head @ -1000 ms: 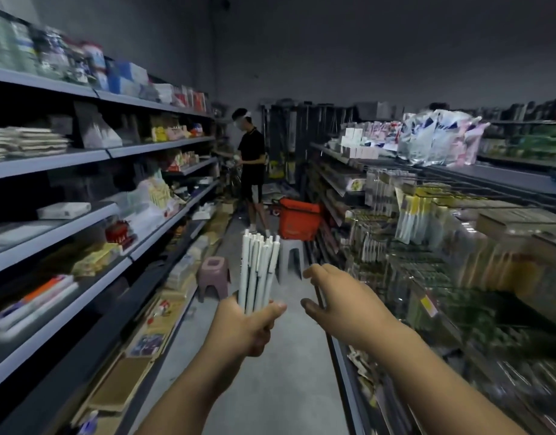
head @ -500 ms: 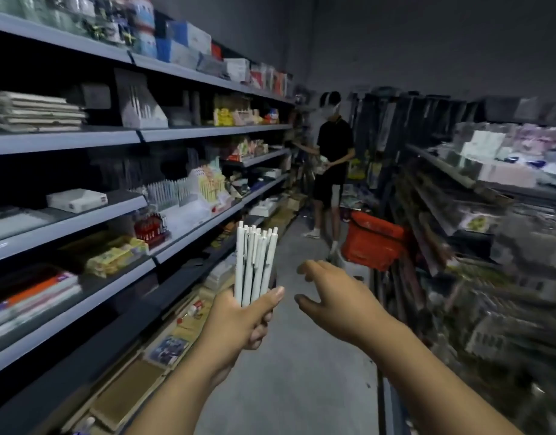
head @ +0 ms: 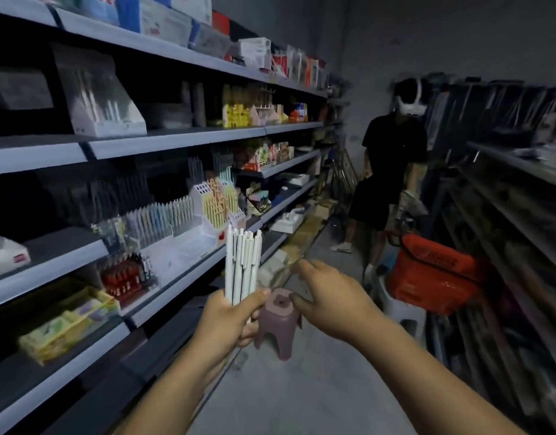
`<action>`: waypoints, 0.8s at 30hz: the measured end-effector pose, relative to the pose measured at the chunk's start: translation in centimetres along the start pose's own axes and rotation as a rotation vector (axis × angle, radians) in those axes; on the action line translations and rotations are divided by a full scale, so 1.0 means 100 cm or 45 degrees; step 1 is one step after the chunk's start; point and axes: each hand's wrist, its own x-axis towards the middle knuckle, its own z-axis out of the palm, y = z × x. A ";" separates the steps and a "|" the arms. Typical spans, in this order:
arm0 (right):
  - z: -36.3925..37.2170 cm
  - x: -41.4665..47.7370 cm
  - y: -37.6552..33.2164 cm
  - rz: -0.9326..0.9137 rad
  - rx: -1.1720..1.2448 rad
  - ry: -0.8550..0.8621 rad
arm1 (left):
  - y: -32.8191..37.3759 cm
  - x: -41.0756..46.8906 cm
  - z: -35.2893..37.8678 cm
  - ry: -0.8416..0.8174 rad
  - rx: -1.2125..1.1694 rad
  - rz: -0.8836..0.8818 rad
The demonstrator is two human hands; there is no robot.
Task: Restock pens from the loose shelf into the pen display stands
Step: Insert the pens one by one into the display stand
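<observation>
Left hand [head: 229, 318]: clenched round the lower ends of a bundle of white pens [head: 242, 265]. The bundle is upright and rises just up and left of the pink stool [head: 278, 321] on the aisle floor.

Right hand [head: 327, 296]: released, fingers loosely spread, gripping nothing. It hovers over the stool's top, just apart from the bundle.

Pen display stands [head: 176, 221]: up and left of the stool, part filled with pale pens.

Orange basket [head: 433, 274]: right of the stool.

Person in black [head: 389, 171]: standing beyond the stool, farther down the aisle.
</observation>
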 end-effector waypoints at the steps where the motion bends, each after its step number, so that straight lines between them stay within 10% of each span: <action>1: 0.006 0.020 0.012 -0.011 0.021 0.006 | -0.002 0.023 0.001 0.008 0.004 0.000; 14: 0.107 0.302 0.119 -0.262 1.256 -0.040 | -0.038 0.286 0.013 0.441 0.094 0.057; 24: 0.196 0.489 0.108 -0.394 1.472 -0.320 | -0.047 0.433 -0.047 0.859 0.237 0.138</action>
